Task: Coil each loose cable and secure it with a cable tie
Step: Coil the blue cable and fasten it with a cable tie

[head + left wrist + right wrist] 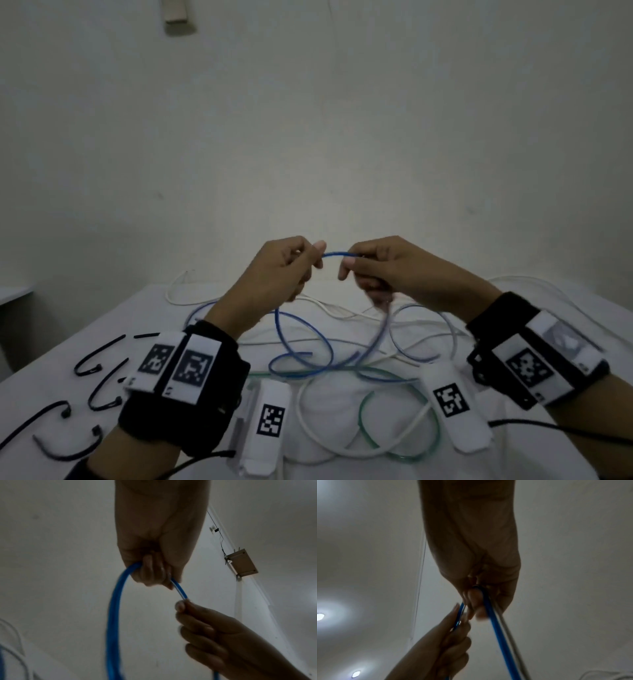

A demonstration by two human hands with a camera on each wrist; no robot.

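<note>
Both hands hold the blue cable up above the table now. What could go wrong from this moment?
1. The blue cable hangs down into a pile with the white cables and the green cable; pulling may drag or tangle them.
2. The left hand and right hand hold only a short span, so a loop could slip free.
3. The cable ties lie beside the left wrist; reaching for one probably means letting go with one hand.

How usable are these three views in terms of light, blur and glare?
Head view: dim but readable, edges bowed by the wide lens; the blue cable between the left hand and right hand is clear. Left wrist view: hands underexposed, cable smeared. Right wrist view: fingertips motion-blurred, ceiling lights flare.
</note>
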